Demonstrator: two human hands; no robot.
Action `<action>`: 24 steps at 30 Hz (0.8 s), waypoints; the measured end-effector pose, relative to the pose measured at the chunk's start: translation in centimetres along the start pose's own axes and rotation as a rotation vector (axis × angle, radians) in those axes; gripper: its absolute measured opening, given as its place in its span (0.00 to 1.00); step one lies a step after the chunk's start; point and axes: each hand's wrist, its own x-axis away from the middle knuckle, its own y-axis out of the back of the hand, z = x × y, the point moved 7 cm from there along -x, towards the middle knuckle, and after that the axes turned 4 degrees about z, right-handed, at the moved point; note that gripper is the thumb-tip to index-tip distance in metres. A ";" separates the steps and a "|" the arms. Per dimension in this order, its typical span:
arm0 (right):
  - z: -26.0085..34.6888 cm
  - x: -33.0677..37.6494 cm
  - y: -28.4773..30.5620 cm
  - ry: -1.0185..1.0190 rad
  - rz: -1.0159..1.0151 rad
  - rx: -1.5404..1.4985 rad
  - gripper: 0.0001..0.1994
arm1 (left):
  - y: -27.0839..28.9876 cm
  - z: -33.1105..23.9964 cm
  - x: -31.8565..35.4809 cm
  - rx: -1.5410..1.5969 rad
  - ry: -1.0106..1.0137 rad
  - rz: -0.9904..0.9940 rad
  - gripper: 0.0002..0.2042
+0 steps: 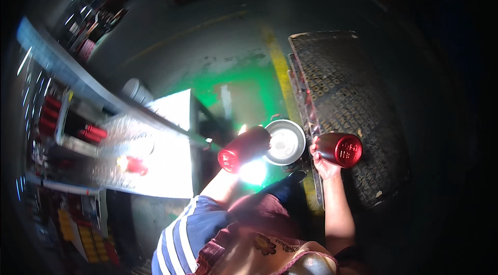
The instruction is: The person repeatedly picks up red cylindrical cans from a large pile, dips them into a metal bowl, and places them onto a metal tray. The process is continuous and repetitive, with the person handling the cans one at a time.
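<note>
My right hand [326,168] is wrapped round a dark red metallic cylinder [327,145], whose shiny bottom with raised marks faces right. A second red metallic cylinder [249,146] lies tilted across my left hand [231,175], its bottom toward the lower left. That cylinder hides most of the left hand; a fingertip shows past its upper side. Whether these are bottles or cups I cannot tell, as their upper ends are out of sight. Between the two cylinders, lower down, stands a round pale bucket [303,142] with a bright inside.
To my left is a brightly lit table [179,171] with a red cylinder [136,166] on it and a metal beam [104,88] above. A dark, textured platform [358,98] lies to the right. A yellow line [275,57] crosses the green floor. A white bucket [136,89] stands behind the table.
</note>
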 end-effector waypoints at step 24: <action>-11.3 -2.9 -13.6 0.173 -0.013 1.141 0.28 | 7.5 -29.9 15.9 -1.494 -0.938 -1.035 0.17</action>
